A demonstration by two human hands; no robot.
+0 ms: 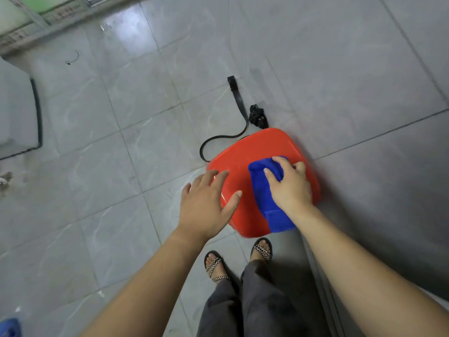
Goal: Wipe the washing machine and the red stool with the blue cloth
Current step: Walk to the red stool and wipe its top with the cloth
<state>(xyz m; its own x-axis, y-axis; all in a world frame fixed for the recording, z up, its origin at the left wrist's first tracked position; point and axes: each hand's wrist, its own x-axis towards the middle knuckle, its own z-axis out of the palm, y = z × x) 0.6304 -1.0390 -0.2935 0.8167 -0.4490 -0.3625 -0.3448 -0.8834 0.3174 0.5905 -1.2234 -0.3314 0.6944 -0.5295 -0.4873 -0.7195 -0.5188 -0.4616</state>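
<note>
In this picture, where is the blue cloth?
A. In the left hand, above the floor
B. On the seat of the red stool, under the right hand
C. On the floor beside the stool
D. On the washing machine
B: the right hand presses the blue cloth flat on the seat of the red stool, while the left hand rests at the seat's left edge.

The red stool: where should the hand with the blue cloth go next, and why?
Probably slide the right hand and blue cloth leftward across the red stool seat. The cloth covers only the right part, while the left hand rests at the left edge, seemingly steadying it; the middle and far side lie uncovered.
</note>
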